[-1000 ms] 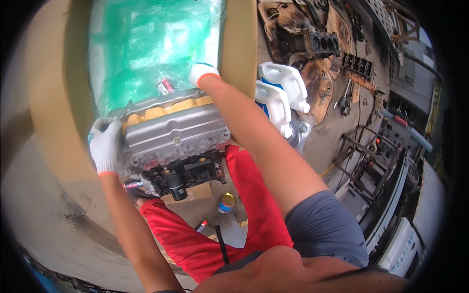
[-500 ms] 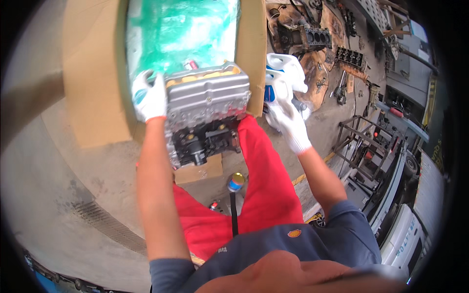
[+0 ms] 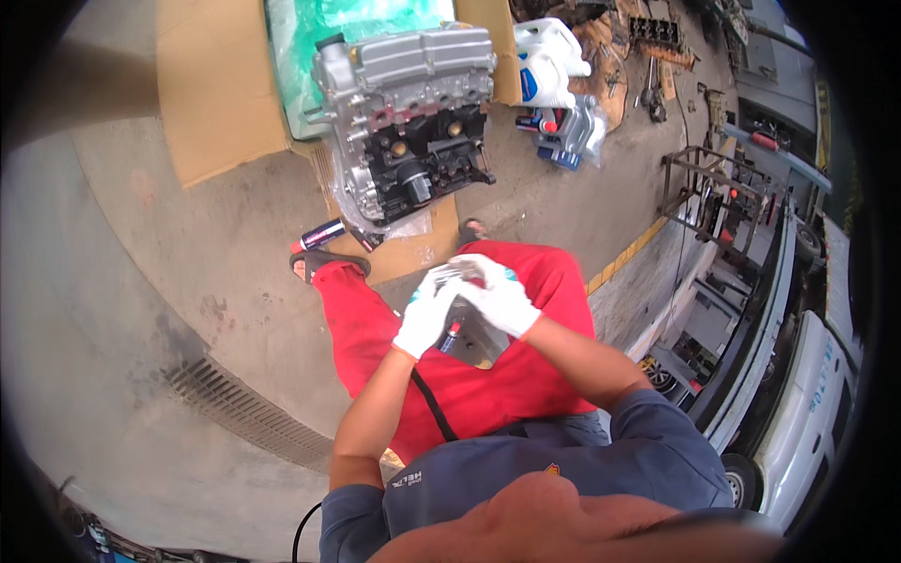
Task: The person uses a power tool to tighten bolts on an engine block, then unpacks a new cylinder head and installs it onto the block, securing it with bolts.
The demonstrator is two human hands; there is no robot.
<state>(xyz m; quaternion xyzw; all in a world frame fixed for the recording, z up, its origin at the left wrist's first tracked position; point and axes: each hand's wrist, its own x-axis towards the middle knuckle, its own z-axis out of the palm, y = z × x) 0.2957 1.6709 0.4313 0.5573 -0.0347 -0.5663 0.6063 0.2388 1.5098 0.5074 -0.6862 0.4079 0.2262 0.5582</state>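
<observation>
My left hand [image 3: 427,312] and my right hand [image 3: 502,298], both in white gloves, meet in front of my knees. Their fingers curl together around a small greyish thing I cannot make out. Beyond them an engine [image 3: 404,103] stands upright, with a silver valve cover on top and a black block carrying an oil filter [image 3: 415,184] low on its near side. Neither hand touches the engine. Just below the gloves, between my legs, a small dark can with a red cap [image 3: 450,336] is partly hidden.
A cardboard box [image 3: 221,94] with green-tinted plastic wrap [image 3: 293,75] lies behind the engine. A spray can [image 3: 319,235] rests by my left foot. White jugs [image 3: 544,66] and grey bottles [image 3: 572,131] stand right of the engine. Further right are a metal frame [image 3: 699,202] and a floor drain grate [image 3: 235,408] lies left.
My left hand has left the engine's side and my right hand has left the jugs and bottles. Both have come together near my knees. The view has shifted, so the engine's front shows more fully.
</observation>
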